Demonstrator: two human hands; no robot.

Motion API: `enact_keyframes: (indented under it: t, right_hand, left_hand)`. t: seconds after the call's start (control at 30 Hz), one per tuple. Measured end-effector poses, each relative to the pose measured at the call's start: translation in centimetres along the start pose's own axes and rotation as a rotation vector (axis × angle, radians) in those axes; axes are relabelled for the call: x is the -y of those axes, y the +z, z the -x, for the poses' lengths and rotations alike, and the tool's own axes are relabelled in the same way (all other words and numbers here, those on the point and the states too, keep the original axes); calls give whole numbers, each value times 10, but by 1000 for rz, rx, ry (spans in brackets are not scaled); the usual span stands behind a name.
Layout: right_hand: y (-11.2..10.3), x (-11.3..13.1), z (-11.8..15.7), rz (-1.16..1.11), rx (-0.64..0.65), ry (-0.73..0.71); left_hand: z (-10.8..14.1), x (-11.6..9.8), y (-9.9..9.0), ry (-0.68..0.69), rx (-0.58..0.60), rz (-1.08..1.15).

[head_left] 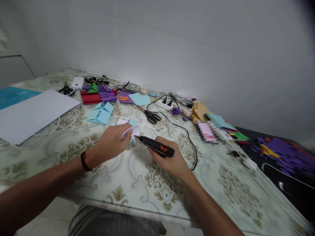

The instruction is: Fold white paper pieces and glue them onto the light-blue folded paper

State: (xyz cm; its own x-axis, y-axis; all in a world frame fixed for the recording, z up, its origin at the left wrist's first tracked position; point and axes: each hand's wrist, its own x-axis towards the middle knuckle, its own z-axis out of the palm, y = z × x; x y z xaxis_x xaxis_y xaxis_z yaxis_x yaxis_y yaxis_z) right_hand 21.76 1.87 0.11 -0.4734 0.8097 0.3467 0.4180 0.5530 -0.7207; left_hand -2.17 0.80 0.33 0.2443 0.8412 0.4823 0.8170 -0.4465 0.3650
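Observation:
My left hand (115, 137) pinches a small folded piece of pale paper (131, 131) above the table. In my right hand (169, 157) is a black glue gun (157, 146) with orange parts, its tip pointing left at the paper. Whether the tip touches the paper I cannot tell. Just behind my left hand lie small pale and light-blue paper pieces (123, 120), partly hidden by it. Folded light-blue papers (100, 113) rest a little farther left. Black-handled scissors (152, 117) lie behind the two hands.
A white power strip (164, 104) with black plugs and a looping cord (188, 131) lies at the back. White sheets (36, 113) cover the left side. Red folded paper (90, 97), purple paper (107, 95) and pliers (65, 88) stand farther back. A pixelated object (207, 131) lies right.

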Motion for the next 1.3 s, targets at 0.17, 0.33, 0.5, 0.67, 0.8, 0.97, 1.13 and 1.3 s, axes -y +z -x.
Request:
enact_keyframes:
  t: [0.17, 0.33, 0.5, 0.67, 0.8, 0.97, 1.13, 1.3]
  right_hand:
    - [2, -1, 1, 12, 5, 8]
    - [2, -2, 2, 7, 18, 38]
    - [2, -3, 1, -10, 37, 45]
    - [2, -4, 2, -10, 36, 57]
    - [1, -5, 3, -1, 24, 75]
    - [-1, -3, 2, 12, 12, 65]
    - [-4, -1, 1, 2, 9, 74]
    - [-5, -2, 1, 5, 8, 63]
  left_hand:
    - [2, 0, 2, 63, -34, 16]
    - [3, 1, 6, 93, -57, 59]
    - [2, 1, 6, 98, -75, 60]
    - [3, 1, 5, 95, -74, 47]
    - [2, 1, 4, 91, -82, 32]
    - [1, 2, 2, 99, -111, 31]
    - [0, 2, 0, 78, -129, 26]
    - [-1, 3, -1, 76, -151, 22]
